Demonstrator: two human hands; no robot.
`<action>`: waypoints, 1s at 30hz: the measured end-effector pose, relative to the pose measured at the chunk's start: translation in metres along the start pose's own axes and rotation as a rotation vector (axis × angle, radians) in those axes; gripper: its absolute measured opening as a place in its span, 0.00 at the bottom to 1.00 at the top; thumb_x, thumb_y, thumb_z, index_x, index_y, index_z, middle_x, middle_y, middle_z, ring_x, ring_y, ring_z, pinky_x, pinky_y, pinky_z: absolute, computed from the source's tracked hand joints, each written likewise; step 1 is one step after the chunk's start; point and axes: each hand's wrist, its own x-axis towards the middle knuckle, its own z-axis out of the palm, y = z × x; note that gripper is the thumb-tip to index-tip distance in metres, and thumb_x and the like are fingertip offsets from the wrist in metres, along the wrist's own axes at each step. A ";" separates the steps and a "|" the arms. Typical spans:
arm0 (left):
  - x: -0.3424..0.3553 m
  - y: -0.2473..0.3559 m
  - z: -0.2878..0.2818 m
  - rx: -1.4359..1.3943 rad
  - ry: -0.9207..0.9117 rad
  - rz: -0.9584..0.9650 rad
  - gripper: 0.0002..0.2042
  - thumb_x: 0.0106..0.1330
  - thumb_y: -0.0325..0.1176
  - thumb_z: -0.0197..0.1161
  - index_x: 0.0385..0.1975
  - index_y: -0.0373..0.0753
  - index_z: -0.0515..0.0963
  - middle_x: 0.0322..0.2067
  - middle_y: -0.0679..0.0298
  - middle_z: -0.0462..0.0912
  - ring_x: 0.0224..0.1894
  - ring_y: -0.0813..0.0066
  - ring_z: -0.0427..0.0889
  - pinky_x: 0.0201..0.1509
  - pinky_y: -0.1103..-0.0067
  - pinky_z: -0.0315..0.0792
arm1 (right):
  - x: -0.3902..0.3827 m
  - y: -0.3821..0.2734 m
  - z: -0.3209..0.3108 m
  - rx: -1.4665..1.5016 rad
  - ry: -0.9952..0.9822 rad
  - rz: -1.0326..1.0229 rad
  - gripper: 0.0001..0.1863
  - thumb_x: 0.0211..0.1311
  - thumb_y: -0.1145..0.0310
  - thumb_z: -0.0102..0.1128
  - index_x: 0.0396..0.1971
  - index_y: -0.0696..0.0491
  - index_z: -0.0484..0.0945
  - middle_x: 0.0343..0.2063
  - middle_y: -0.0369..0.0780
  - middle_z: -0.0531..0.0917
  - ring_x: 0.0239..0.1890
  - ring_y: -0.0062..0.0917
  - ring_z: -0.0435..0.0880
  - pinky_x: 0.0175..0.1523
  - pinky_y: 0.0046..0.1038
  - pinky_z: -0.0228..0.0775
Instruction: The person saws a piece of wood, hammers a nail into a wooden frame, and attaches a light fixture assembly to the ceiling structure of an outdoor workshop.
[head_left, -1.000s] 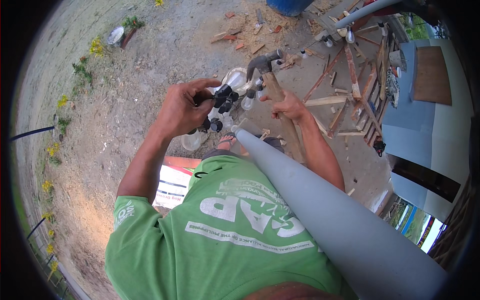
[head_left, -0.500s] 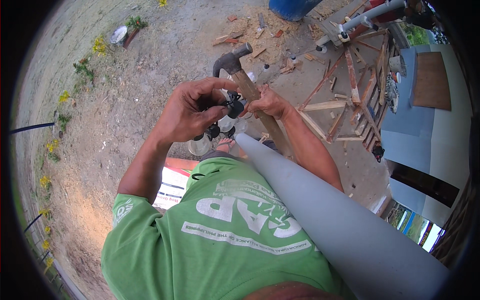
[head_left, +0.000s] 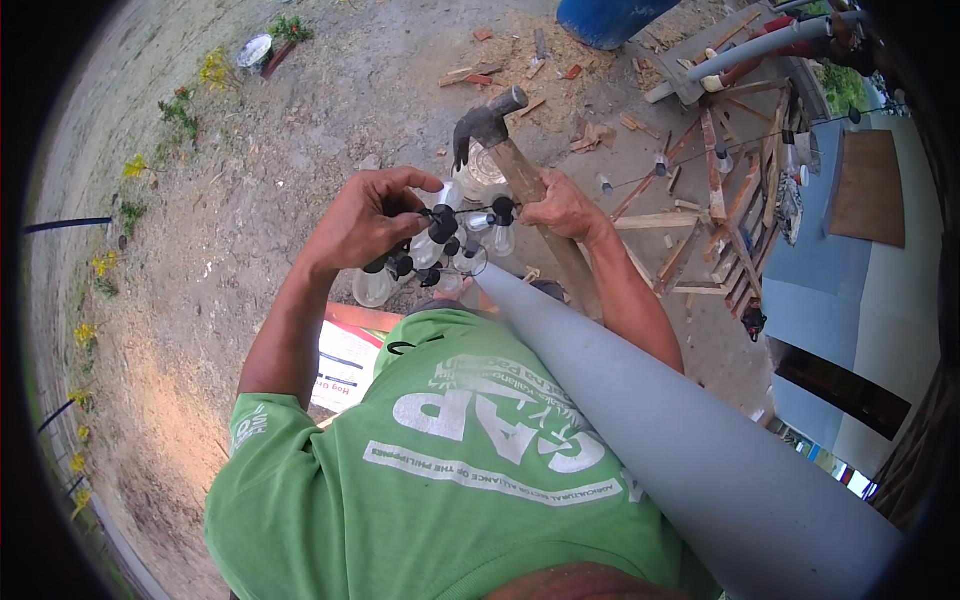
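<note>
My left hand (head_left: 365, 220) pinches a string of lights at a black bulb socket (head_left: 443, 222). Clear bulbs (head_left: 503, 240) and more black sockets dangle in a bunch below and between my hands. A hammer with a dark claw head (head_left: 484, 125) and wooden handle (head_left: 522, 172) leans upward in my right hand (head_left: 568, 208), whose fingers wrap the handle. Black cable stretches from the left fingers to a socket beside the right hand; whether the right fingers also grip it is hidden. Just below the bulbs is the upper end of a thick grey pipe (head_left: 650, 410), slanting along my green shirt.
Wooden frames (head_left: 715, 200) and scrap lumber stand to the right, beside blue-grey sheets (head_left: 815, 220). More of the light string (head_left: 722, 158) crosses there. A blue drum (head_left: 608, 20) is at the far side. Yellow-flowered plants (head_left: 215, 70) line the dirt on the left.
My hands have moved apart, the right one shifting slightly right with the hammer. The cable between them is now stretched out, and more bulbs and sockets show.
</note>
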 end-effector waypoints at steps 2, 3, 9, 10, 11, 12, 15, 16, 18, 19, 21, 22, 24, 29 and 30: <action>0.009 -0.049 -0.019 -0.017 0.027 -0.034 0.16 0.60 0.18 0.66 0.48 0.34 0.79 0.30 0.69 0.81 0.30 0.85 0.78 0.33 0.86 0.72 | 0.000 0.004 -0.003 -0.093 0.032 -0.071 0.18 0.44 0.74 0.64 0.39 0.61 0.80 0.26 0.32 0.81 0.28 0.17 0.75 0.36 0.24 0.69; 0.013 -0.077 -0.024 -0.036 0.046 -0.065 0.15 0.60 0.19 0.66 0.47 0.35 0.80 0.30 0.69 0.82 0.30 0.84 0.79 0.33 0.86 0.72 | -0.001 0.002 -0.002 -0.089 0.020 -0.073 0.18 0.44 0.74 0.64 0.39 0.61 0.80 0.26 0.32 0.81 0.28 0.17 0.75 0.36 0.24 0.69; 0.045 -0.183 -0.024 -0.487 0.222 -0.188 0.13 0.62 0.22 0.69 0.46 0.37 0.79 0.32 0.67 0.85 0.30 0.79 0.83 0.31 0.83 0.73 | -0.021 -0.031 -0.003 0.010 0.074 -0.122 0.15 0.43 0.74 0.63 0.35 0.57 0.78 0.25 0.32 0.79 0.29 0.17 0.72 0.35 0.24 0.68; 0.048 -0.194 -0.023 -0.526 0.223 -0.192 0.12 0.62 0.22 0.67 0.46 0.36 0.80 0.33 0.66 0.84 0.31 0.79 0.83 0.30 0.82 0.72 | -0.022 -0.035 -0.004 0.008 0.077 -0.120 0.15 0.43 0.74 0.63 0.35 0.57 0.78 0.25 0.32 0.79 0.29 0.17 0.72 0.35 0.24 0.68; 0.044 -0.211 -0.025 -0.533 0.252 -0.200 0.12 0.62 0.22 0.67 0.46 0.36 0.80 0.33 0.66 0.84 0.31 0.79 0.83 0.30 0.82 0.72 | -0.016 -0.033 -0.002 -0.038 0.075 -0.114 0.15 0.44 0.74 0.63 0.36 0.58 0.78 0.25 0.32 0.79 0.29 0.17 0.72 0.36 0.25 0.68; 0.040 -0.229 -0.027 -0.306 0.317 -0.211 0.13 0.61 0.21 0.66 0.45 0.35 0.80 0.34 0.65 0.84 0.32 0.78 0.83 0.32 0.81 0.72 | -0.011 -0.031 0.001 -0.084 0.072 -0.109 0.15 0.44 0.73 0.63 0.37 0.58 0.79 0.25 0.33 0.79 0.29 0.18 0.73 0.36 0.25 0.69; 0.065 -0.256 -0.037 0.167 0.346 -0.110 0.14 0.56 0.23 0.65 0.44 0.32 0.80 0.34 0.59 0.86 0.34 0.67 0.85 0.37 0.73 0.76 | -0.020 -0.019 -0.011 -0.156 0.251 -0.152 0.17 0.45 0.72 0.63 0.39 0.59 0.79 0.25 0.34 0.79 0.29 0.19 0.73 0.37 0.26 0.69; 0.065 -0.265 -0.041 0.371 0.420 -0.142 0.15 0.54 0.23 0.62 0.43 0.32 0.81 0.33 0.52 0.86 0.35 0.59 0.86 0.39 0.68 0.77 | -0.023 -0.031 -0.008 -0.156 0.245 -0.151 0.17 0.45 0.72 0.63 0.39 0.59 0.79 0.25 0.34 0.79 0.29 0.19 0.73 0.37 0.26 0.69; 0.064 -0.286 -0.051 0.666 0.537 -0.133 0.16 0.49 0.21 0.58 0.39 0.34 0.82 0.33 0.37 0.82 0.40 0.40 0.84 0.45 0.57 0.77 | -0.035 -0.059 -0.008 -0.300 0.375 -0.011 0.19 0.45 0.70 0.62 0.40 0.60 0.79 0.25 0.36 0.79 0.29 0.19 0.74 0.37 0.26 0.70; 0.066 -0.297 -0.060 0.664 0.539 -0.135 0.16 0.49 0.21 0.58 0.39 0.34 0.82 0.33 0.37 0.82 0.40 0.40 0.84 0.45 0.57 0.77 | -0.040 -0.064 -0.010 -0.302 0.371 -0.011 0.19 0.45 0.70 0.62 0.40 0.60 0.79 0.25 0.36 0.79 0.29 0.19 0.74 0.37 0.26 0.70; 0.061 -0.303 -0.074 0.847 0.464 -0.264 0.13 0.49 0.22 0.59 0.35 0.34 0.82 0.33 0.39 0.83 0.40 0.40 0.83 0.45 0.56 0.77 | -0.042 -0.061 -0.019 -0.359 0.432 0.036 0.19 0.45 0.70 0.63 0.40 0.60 0.79 0.24 0.36 0.79 0.29 0.20 0.74 0.37 0.27 0.70; 0.057 -0.307 -0.078 0.888 0.449 -0.274 0.10 0.49 0.21 0.58 0.32 0.34 0.81 0.33 0.39 0.83 0.41 0.39 0.83 0.46 0.55 0.77 | -0.040 -0.045 -0.029 -0.362 0.471 0.007 0.18 0.45 0.71 0.63 0.39 0.60 0.79 0.24 0.35 0.79 0.28 0.20 0.74 0.37 0.26 0.70; 0.061 -0.313 -0.082 0.890 0.470 -0.203 0.10 0.49 0.21 0.57 0.31 0.34 0.81 0.31 0.39 0.82 0.39 0.38 0.83 0.44 0.55 0.77 | -0.049 -0.043 -0.038 -0.364 0.522 -0.010 0.17 0.45 0.71 0.63 0.39 0.60 0.79 0.24 0.35 0.79 0.27 0.20 0.74 0.36 0.27 0.70; 0.053 -0.326 -0.087 0.808 0.559 -0.115 0.15 0.48 0.21 0.56 0.36 0.35 0.83 0.31 0.41 0.84 0.40 0.41 0.84 0.47 0.58 0.78 | -0.060 -0.051 -0.039 -0.240 0.700 -0.026 0.18 0.45 0.76 0.62 0.41 0.60 0.80 0.24 0.32 0.77 0.25 0.16 0.75 0.32 0.22 0.67; 0.051 -0.327 -0.087 0.810 0.554 -0.115 0.15 0.48 0.21 0.56 0.36 0.35 0.83 0.31 0.41 0.84 0.40 0.41 0.84 0.47 0.58 0.78 | -0.060 -0.048 -0.040 -0.237 0.703 -0.023 0.18 0.45 0.76 0.62 0.41 0.60 0.80 0.24 0.32 0.77 0.25 0.16 0.75 0.32 0.22 0.67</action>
